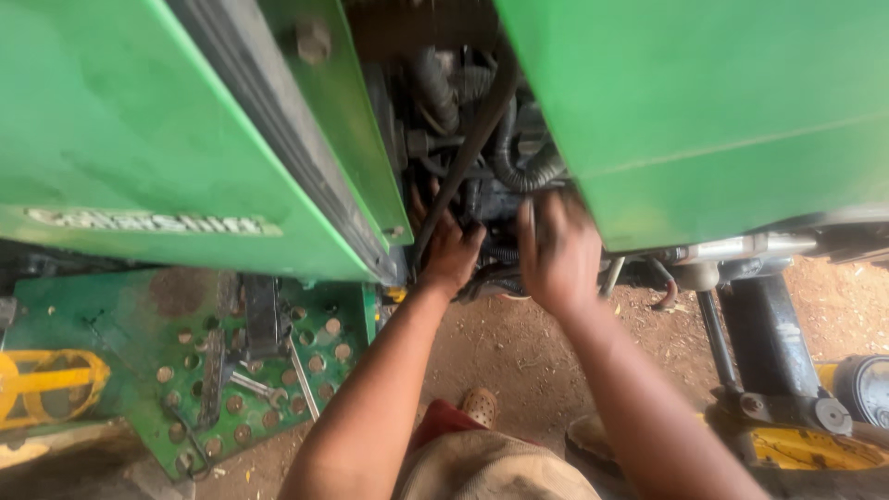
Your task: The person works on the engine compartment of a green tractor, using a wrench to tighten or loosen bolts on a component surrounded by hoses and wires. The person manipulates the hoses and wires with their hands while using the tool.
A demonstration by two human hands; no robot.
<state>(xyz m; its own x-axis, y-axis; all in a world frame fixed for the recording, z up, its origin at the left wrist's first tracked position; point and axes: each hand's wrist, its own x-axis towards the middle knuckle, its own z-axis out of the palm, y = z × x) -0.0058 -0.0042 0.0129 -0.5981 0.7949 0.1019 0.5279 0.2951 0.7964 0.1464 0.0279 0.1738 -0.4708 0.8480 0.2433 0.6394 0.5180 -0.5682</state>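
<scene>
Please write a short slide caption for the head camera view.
Two bare hands, left hand and right hand, reach among black rubber hoses between green metal panels.

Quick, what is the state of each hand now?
Left hand: reaching among the engine hoses; grip cannot be told.
Right hand: blurred, at the same gap; cannot be told.

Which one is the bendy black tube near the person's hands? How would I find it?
Find the gap between the two big green panels. Just above the right hand a black hose curves like a hook. Unlike the straight dark bar beside it, it is ribbed.
</scene>
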